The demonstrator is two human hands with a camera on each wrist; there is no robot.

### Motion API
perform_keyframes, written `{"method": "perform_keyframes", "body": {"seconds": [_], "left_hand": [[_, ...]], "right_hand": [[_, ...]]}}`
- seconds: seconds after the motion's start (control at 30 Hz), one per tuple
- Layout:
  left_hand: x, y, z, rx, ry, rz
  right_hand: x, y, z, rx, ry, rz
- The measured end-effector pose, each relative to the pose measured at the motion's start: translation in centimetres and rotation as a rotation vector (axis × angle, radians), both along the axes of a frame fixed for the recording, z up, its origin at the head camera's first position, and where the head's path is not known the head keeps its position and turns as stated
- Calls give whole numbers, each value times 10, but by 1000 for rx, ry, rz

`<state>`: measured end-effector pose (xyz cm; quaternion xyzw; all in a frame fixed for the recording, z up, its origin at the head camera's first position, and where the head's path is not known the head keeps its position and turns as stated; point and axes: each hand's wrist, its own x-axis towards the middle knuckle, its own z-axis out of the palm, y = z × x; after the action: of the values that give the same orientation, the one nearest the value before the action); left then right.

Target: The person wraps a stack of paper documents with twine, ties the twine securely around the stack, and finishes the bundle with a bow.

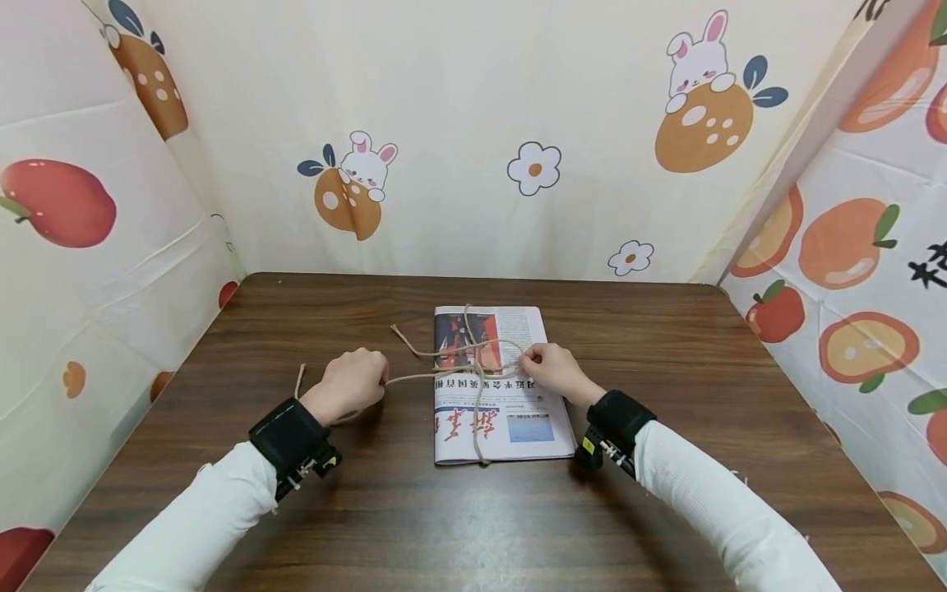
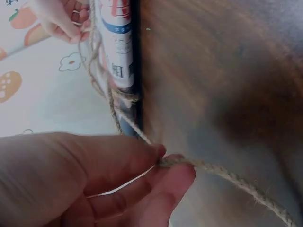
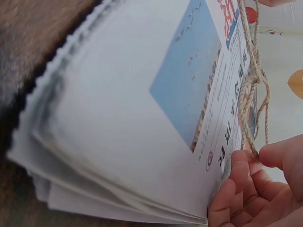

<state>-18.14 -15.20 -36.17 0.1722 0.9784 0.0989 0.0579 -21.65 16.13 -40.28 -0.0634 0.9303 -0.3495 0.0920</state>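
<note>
A stack of folded newspapers (image 1: 473, 448) lies on the table, with a thin twine (image 1: 477, 419) running over it lengthwise and crosswise. The strands cross near the middle of the top sheet. Left of the stack, my left hand (image 1: 348, 382) pinches one length of twine between thumb and index finger; its tail (image 2: 236, 182) trails off past the fingertips in the left wrist view. At the stack's right edge, my right hand (image 1: 556, 374) pinches a loop of the twine, its lower fingers against the paper. Another loose twine end (image 1: 403, 337) sticks out at the upper left.
The brown wooden table (image 1: 355, 510) has a printed curtain (image 1: 444, 205) behind it and more printed cloth along both sides. Each wrist wears a black strap (image 1: 292, 440) with a small device.
</note>
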Motion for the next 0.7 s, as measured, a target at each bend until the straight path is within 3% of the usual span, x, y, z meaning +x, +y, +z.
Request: {"method": "perform_keyframes", "body": {"seconds": [0.3,0.7], "left_hand": [[-11,6,18,13,278,-12],[-32,27,43,-111,513,-123]], "right_hand": [[1,4,2,-21,-5,-17],[1,13,2,-11,19,-38]]}}
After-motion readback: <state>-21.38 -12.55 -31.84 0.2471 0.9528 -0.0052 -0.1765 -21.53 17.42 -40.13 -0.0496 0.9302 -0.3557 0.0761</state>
